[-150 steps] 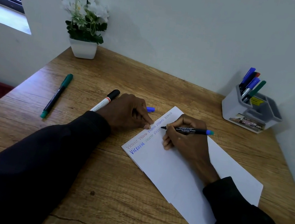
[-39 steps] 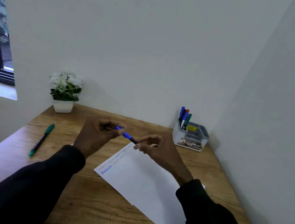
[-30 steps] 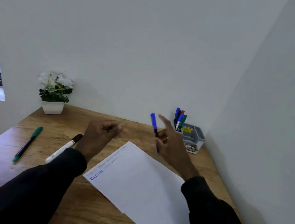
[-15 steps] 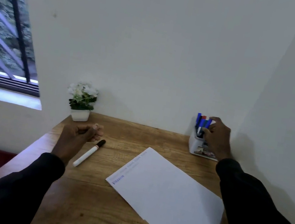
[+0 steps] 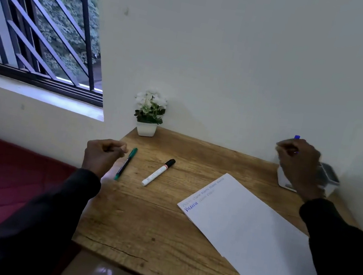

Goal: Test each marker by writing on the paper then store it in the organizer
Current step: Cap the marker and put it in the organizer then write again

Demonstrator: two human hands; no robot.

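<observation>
My right hand [image 5: 298,165] is above the organizer [image 5: 328,177] in the far right corner of the desk [image 5: 149,223] and hides most of it. Its fingers are curled. The tip of a blue marker [image 5: 297,137] shows just over them, but the hand is blurred, so I cannot tell if I grip the marker. My left hand [image 5: 103,155] makes a fist with the thumb on the fingertips. It holds nothing and is just beside the green marker [image 5: 126,164]. A white marker [image 5: 158,172] with a black cap lies near. The paper [image 5: 255,236] lies between my arms, with writing along its left edge.
</observation>
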